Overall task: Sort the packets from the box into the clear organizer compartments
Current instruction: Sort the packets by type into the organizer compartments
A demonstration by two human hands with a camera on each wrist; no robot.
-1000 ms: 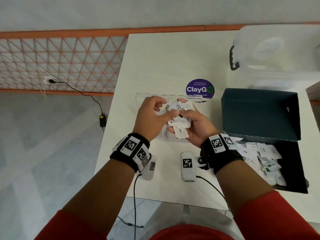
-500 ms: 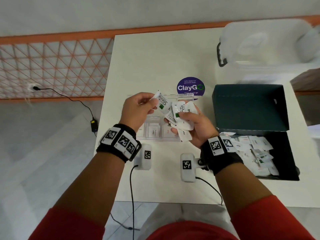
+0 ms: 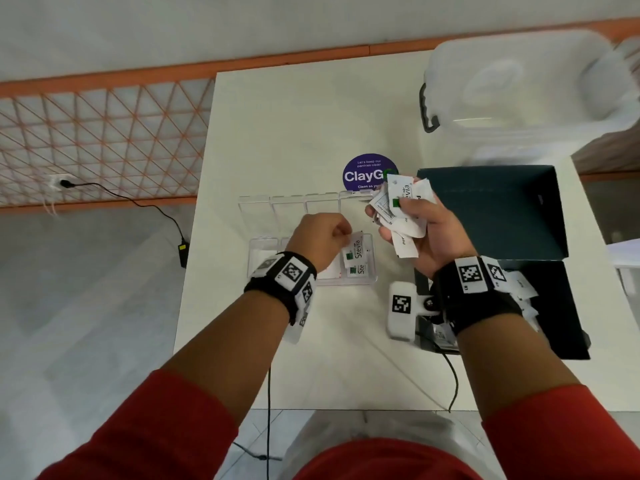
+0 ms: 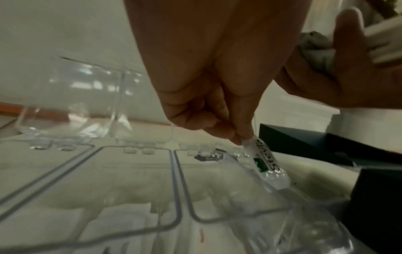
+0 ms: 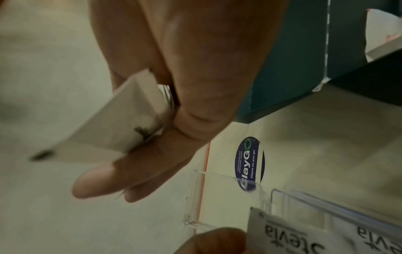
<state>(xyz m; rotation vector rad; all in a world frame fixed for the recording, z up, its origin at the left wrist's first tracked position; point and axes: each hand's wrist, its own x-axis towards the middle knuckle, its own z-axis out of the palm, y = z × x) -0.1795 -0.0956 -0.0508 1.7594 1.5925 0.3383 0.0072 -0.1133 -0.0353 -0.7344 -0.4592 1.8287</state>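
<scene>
Now a Stevia packet (image 3: 356, 248) is pinched by its top edge in the left hand (image 3: 320, 237) over the rightmost compartment of the clear organizer (image 3: 372, 271) on the table (image 3: 294, 140); it is best lowered flat onto the matching packet before release. A fanned bunch of white packets (image 3: 398, 209) is gripped in the right hand (image 3: 426, 233), beside the dark box (image 3: 502, 209)

Organizer (image 3: 373, 271) lies left of the box (image 3: 491, 216), on the table (image 3: 294, 133).
</scene>
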